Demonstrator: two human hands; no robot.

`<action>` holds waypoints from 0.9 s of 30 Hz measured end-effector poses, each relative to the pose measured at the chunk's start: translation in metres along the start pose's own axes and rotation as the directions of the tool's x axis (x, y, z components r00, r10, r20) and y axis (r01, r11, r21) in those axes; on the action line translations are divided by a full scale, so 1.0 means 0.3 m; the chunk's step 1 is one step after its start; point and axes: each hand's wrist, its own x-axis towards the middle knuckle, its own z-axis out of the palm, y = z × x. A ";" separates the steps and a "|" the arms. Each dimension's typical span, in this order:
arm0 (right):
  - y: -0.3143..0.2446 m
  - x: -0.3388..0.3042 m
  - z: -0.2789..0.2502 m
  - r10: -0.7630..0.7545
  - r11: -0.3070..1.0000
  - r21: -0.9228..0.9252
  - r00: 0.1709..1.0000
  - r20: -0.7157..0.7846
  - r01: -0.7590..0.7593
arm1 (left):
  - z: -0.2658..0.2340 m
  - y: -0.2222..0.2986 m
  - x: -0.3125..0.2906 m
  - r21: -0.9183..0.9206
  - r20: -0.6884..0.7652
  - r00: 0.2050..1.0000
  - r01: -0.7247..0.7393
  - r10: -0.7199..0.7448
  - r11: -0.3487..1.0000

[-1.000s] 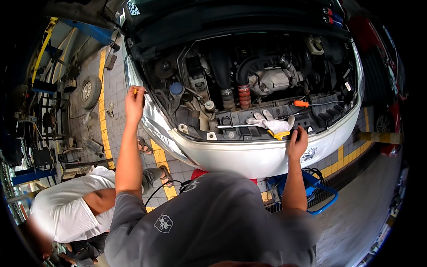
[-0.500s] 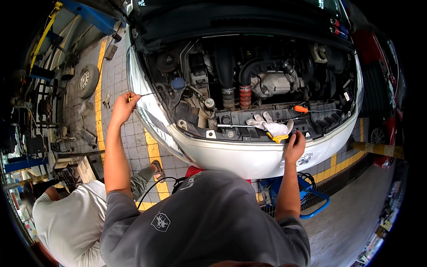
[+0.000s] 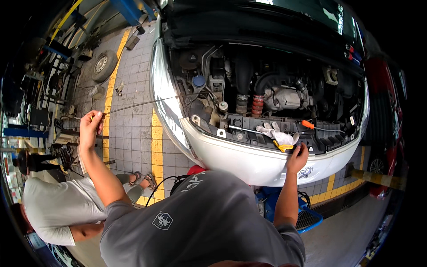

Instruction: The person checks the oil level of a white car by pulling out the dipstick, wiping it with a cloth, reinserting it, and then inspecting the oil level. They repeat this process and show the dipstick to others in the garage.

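Observation:
Pinched in the fingertips of my left hand point(image 3: 92, 126) is a long, thin dark dipstick point(image 3: 129, 106), a bit of yellow showing at the grip. It stretches out to the right, toward the near left corner of the engine bay. My right hand point(image 3: 299, 159) rests at the front edge of the white car, its fingers bent and apart with nothing seen in them. Just beside it lies a white work glove point(image 3: 281, 135) with a yellow cuff. A silver bar tool point(image 3: 243, 129) runs partly under the glove. An orange-handled screwdriver point(image 3: 308, 124) lies to its right.
The white car's front bumper point(image 3: 235, 160) is before me, the bonnet point(image 3: 267, 26) raised over the engine. A crouching person in a light shirt point(image 3: 62, 204) is close on my left. A wheel point(image 3: 105, 65) lies on the tiled floor, and a blue-handled cart point(image 3: 311, 220) stands at right.
My left hand has moved left and down, drawing more of the dipstick out from the engine bay. My right hand stays by the glove. The view has shifted a little.

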 end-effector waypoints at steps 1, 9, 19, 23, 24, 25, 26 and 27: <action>0.012 -0.003 0.003 0.019 0.999 0.048 1.000 -0.008 -0.018 | -0.022 -0.041 -0.043 -0.080 -0.028 1.000 -0.002 0.000 0.997; 0.047 0.005 -0.004 -0.126 0.983 0.139 0.992 0.024 0.121 | 0.026 -0.290 -0.517 -0.532 -0.103 0.981 0.084 -0.162 0.843; -0.039 -0.067 -0.133 -0.243 0.778 0.621 0.957 0.161 0.093 | 0.457 -0.456 -1.192 -0.949 0.074 0.925 0.180 -0.371 0.259; -0.267 -0.215 -0.138 -0.432 0.814 0.581 0.658 0.617 -0.010 | 0.493 -0.461 -1.374 -0.967 0.016 0.926 0.111 -0.378 0.230; -0.359 -0.297 -0.159 -0.521 0.698 0.678 0.487 0.701 -0.229 | 0.510 -0.476 -1.370 -0.967 0.032 0.935 0.118 -0.354 0.224; -0.462 -0.378 -0.170 -0.560 0.722 0.643 0.329 0.760 -0.257 | 0.537 -0.491 -1.392 -0.978 0.037 0.936 0.106 -0.349 0.178; -0.523 -0.467 -0.156 -0.578 0.719 0.608 0.198 0.792 -0.337 | 0.561 -0.506 -1.405 -0.987 0.041 0.938 0.092 -0.343 0.133; -0.588 -0.560 -0.150 -0.597 0.734 0.574 0.057 0.800 -0.363 | 0.576 -0.523 -1.418 -0.993 0.043 0.940 0.077 -0.338 0.088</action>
